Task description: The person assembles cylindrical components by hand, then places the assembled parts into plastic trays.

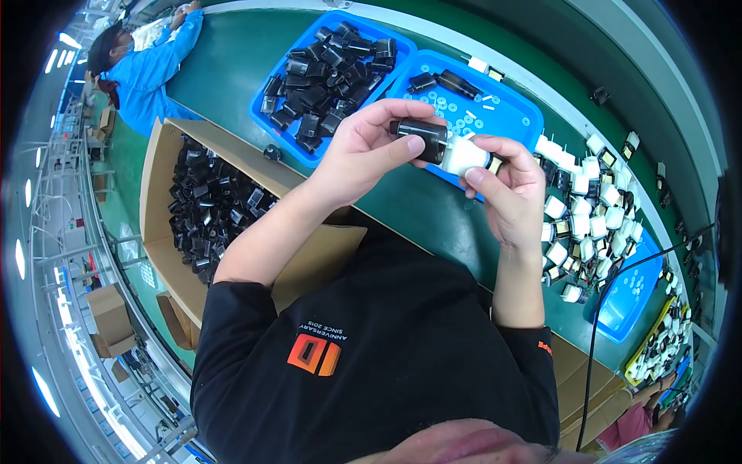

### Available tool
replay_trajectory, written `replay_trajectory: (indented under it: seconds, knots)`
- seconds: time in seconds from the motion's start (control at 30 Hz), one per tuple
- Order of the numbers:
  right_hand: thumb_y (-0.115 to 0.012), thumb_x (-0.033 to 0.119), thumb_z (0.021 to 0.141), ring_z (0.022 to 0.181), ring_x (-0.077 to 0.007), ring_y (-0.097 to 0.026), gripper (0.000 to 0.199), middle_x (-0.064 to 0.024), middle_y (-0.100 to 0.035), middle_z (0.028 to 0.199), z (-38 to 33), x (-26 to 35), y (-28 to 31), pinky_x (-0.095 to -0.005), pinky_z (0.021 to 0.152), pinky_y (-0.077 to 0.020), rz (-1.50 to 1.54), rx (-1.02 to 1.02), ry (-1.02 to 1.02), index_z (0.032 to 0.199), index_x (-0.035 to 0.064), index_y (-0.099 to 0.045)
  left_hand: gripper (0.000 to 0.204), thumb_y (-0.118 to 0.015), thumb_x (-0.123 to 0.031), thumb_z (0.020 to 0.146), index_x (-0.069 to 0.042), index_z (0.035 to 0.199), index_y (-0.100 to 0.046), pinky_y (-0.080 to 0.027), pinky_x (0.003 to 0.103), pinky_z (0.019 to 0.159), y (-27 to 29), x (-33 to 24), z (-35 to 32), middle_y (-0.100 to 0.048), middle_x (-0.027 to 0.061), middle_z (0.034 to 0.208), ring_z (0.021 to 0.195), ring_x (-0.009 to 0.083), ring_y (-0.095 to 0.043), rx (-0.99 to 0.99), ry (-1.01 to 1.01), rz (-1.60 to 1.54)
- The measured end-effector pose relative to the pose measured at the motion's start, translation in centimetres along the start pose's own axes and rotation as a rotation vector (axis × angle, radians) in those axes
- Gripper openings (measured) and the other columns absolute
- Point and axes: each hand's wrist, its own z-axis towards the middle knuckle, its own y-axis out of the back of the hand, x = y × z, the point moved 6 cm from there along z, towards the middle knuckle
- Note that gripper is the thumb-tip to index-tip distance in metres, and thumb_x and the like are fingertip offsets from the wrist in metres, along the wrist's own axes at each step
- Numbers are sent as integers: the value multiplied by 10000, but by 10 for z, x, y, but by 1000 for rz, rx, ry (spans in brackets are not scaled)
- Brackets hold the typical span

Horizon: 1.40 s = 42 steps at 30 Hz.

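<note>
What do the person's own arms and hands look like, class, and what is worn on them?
Both arms come up from the lower edge, bare from the short sleeves down. The left hand and right hand wear no gloves, rings or watch. The sleeves belong to a black T-shirt with an orange and red emblem on its chest; a small orange mark sits at the right sleeve's hem.

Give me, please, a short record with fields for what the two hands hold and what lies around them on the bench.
left hand: left hand grips a black housing
right hand: right hand holds a white part against the housing's end
near tray: blue tray, nearly empty, a few black pieces in it
far tray: second blue tray heaped with black housings
box: cardboard box of black housings on the person's left
right side: pile of white parts on the green bench
others: a person in blue farther along
</note>
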Motion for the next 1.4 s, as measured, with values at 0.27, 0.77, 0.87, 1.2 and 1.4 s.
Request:
replay_trajectory:
  seconds: [0.27, 0.77, 0.87, 1.2, 1.4]
  knots:
    - [-752, -50, 794, 974, -131, -635, 256, -84, -654, 1074, 10, 34, -12, -251, 839, -506, -660, 20, 251, 1033, -2, -673, 422, -687, 3, 899, 35, 1302, -566, -529, 281, 937, -8, -1, -6, -625, 104, 1230, 1110, 149, -616, 26, 36, 402]
    - [-667, -17, 865, 900, -113, -606, 261, -81, -578, 1127, 20, -2, -16, -246, 753, -520, -342, 139, 147, 1106, 1, -570, 475, -714, -20, 882, 19, 1327, -551, -533, 285, 922, -9, -4, -4, -616, 121, 1259, 1115, 172, -624, 31, 43, 464]
    - [-645, -24, 848, 941, -188, -630, 287, -126, -569, 1179, 20, -17, -4, -295, 755, -549, 50, 230, 53, 1123, 11, -571, 549, -754, -46, 851, 12, 1352, -538, -538, 302, 912, -32, -26, -11, -612, 123, 1286, 1126, 193, -627, 58, -151, 553]
    - [-667, 203, 826, 734, -194, -656, 188, -84, -611, 927, 15, -57, -7, -282, 586, -571, 733, 265, -74, 954, 99, -577, 489, -791, -190, 778, -28, 1208, -623, -565, 344, 716, -74, -32, -6, -685, 114, 1007, 845, 263, -678, 139, -672, 1018]
    - [-679, 253, 817, 622, -149, -611, 223, -59, -594, 893, 22, -66, 1, -237, 487, -506, 734, 220, -21, 963, 114, -582, 590, -830, -167, 717, -57, 1259, -627, -554, 364, 838, -75, -29, -6, -687, 156, 1110, 999, 297, -683, 139, -646, 1048]
